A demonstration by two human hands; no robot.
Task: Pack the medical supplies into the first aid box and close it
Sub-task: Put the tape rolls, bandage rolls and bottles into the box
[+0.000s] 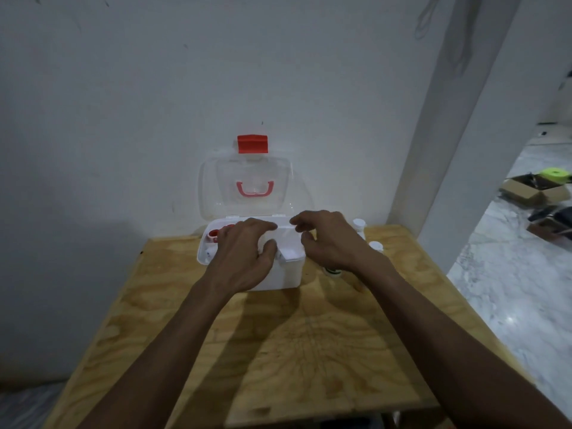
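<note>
My left hand (pixel 244 258) and right hand (pixel 328 239) hover over the open first aid box (pixel 278 274), fingers curled at a white packet (pixel 286 238) inside, clear lid (pixel 247 184) upright behind, white bottles (pixel 359 226) right of my right hand.

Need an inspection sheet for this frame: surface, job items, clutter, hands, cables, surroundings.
Surface: plywood table, stained, against a white wall.
Job's things: white first aid box open, clear lid upright with red latch; red-capped item in its left part; three white bottles right of the box, still outside.
Clutter: nothing seen on the table.
Hands: left hand and right hand both over a white tray in the box; grip unclear.
Cables: nothing seen.
Surroundings: pillar; marble floor with cardboard boxes.
</note>
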